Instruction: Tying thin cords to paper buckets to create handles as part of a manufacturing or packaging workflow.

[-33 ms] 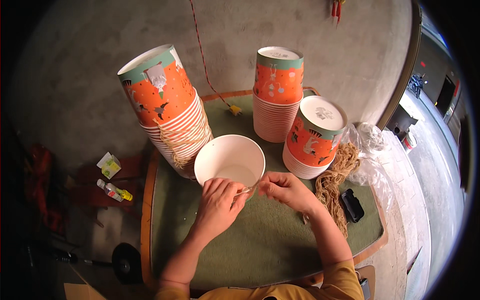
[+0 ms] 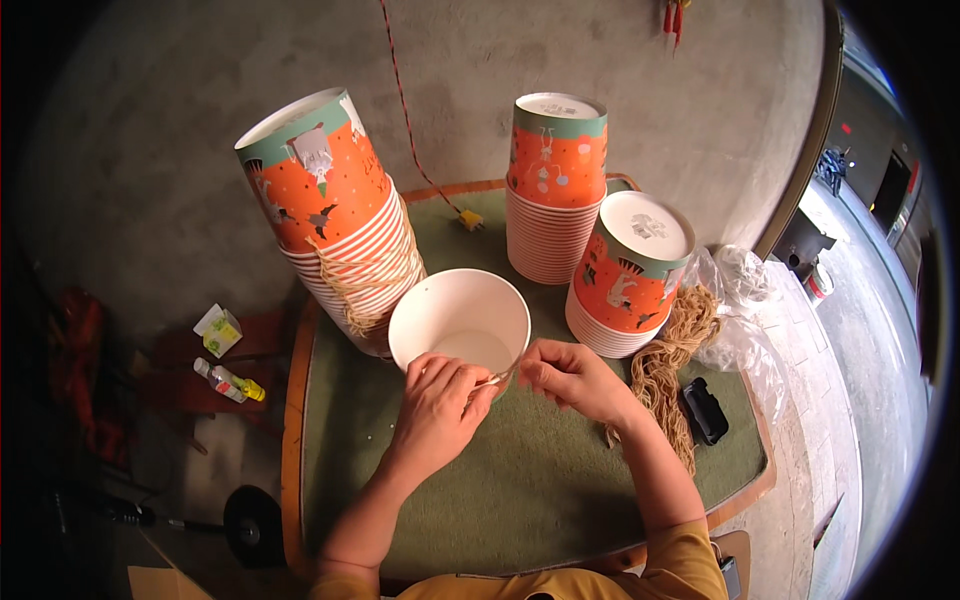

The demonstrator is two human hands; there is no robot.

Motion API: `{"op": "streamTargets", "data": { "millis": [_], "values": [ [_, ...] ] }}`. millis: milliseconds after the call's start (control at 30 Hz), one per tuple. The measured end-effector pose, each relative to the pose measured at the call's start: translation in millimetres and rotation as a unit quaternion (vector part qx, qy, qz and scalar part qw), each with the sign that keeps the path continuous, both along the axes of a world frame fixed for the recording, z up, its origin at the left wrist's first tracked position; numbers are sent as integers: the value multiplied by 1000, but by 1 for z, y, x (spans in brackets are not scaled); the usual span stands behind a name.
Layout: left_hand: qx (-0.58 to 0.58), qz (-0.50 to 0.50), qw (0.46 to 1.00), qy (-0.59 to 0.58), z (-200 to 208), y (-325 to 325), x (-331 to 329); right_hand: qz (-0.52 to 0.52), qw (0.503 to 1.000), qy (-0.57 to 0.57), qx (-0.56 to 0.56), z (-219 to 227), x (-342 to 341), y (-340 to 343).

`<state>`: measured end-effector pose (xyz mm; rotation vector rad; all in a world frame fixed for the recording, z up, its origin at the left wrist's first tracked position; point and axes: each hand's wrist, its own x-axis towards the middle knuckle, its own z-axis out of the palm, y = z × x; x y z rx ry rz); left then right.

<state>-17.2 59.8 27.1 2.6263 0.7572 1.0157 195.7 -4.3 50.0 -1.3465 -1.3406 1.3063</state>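
Note:
A white paper bucket (image 2: 445, 312) stands in front of me, its open mouth tilted toward me. My left hand (image 2: 438, 405) is closed over its near rim, fingers reaching inside. A short piece of thin tan twine (image 2: 505, 377) shows between my hands at that rim. To the right of the rim, my right hand (image 2: 575, 380) is closed in a pinch on the twine; its fingertips partly hide it. Behind the bucket leans a tall stack of orange paper buckets (image 2: 318, 190), upside down, with tan twine wound round its rims.
Two more upside-down bucket stacks, a taller one (image 2: 556, 160) and a shorter one (image 2: 622, 290), stand at the back right. Beside them lie a twine bundle (image 2: 665, 370), a black plastic tray (image 2: 705, 411) and clear plastic wrap (image 2: 735, 340). A yellow plug (image 2: 470, 219) rests on the green tabletop (image 2: 470, 490).
My right hand's fingers have shifted very slightly at the rim. The bucket and the stacks have not moved.

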Motion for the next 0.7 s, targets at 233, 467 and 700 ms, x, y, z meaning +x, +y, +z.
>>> {"op": "streamTargets", "data": {
  "millis": [233,467,700],
  "values": [
    [0,26,1000,-6,-2,-7,5,-27,988,41,149,-20,-9,6],
    [-4,38,999,12,-8,-11,5,-61,970,-190,139,-2,-25,-6],
    [2,39,999,34,-8,-16,10,-74,946,-262,177,-1,-29,-12]
  ]
}}
